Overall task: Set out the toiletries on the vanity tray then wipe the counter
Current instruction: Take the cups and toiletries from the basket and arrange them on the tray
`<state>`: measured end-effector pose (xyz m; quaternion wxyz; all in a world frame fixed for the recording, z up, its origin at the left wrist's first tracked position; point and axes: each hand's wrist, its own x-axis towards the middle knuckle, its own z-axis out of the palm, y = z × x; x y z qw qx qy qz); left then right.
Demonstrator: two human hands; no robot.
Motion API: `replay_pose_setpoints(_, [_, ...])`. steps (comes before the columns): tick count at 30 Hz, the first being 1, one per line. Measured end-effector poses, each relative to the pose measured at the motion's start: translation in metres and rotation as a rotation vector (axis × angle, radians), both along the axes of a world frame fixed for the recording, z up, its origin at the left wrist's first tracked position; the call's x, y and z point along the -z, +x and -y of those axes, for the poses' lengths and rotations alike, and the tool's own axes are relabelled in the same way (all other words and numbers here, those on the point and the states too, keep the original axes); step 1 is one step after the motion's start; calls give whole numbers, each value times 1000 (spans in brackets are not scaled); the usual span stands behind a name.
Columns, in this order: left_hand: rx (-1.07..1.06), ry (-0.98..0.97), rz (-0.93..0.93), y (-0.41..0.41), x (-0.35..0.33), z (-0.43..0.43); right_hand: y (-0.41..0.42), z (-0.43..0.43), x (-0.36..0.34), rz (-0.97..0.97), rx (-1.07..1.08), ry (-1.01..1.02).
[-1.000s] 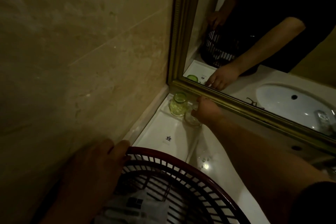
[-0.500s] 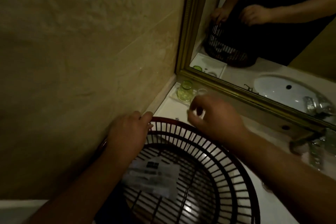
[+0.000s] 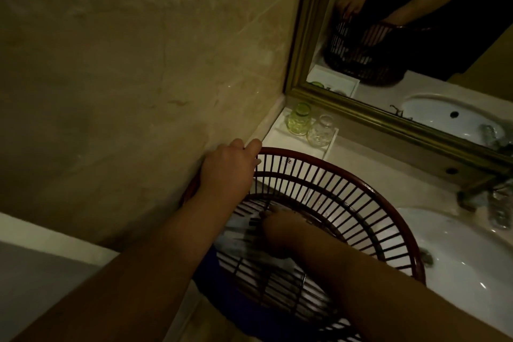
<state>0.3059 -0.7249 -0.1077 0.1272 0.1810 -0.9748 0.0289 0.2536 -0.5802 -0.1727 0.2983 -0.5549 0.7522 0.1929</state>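
A white vanity tray [image 3: 329, 144] lies in the counter's back left corner, under the mirror. A green glass jar [image 3: 299, 119] and a clear glass jar [image 3: 320, 130] stand side by side on it. A dark red slatted basket [image 3: 361, 178] sits in front of the tray. My left hand [image 3: 230, 166] grips the basket's left rim by the wall. Down inside the basket, my right hand [image 3: 280, 228] rests on a clear plastic packet [image 3: 238, 233] lying at the bottom; blur hides whether the fingers close on it.
A white sink basin [image 3: 458, 258] lies right of the basket, with a metal tap [image 3: 499, 203] at its back. A gold-framed mirror [image 3: 374, 116] runs along the back. The tiled wall [image 3: 138, 64] stands close on the left. Something dark blue [image 3: 219, 280] shows under the basket.
My right hand left the clear jar on the tray, came back over the basket and dropped inside it onto the packet. My left hand kept hold of the basket rim.
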Motion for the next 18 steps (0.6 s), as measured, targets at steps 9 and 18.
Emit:
replay_pose_setpoints(9, [3, 16, 0, 1, 1, 0, 0, -6, -9, -128, -127, -169])
replay_pose_setpoints(18, [22, 29, -27, -1, -1, -1, -49, -70, -101, -175, -200, -703])
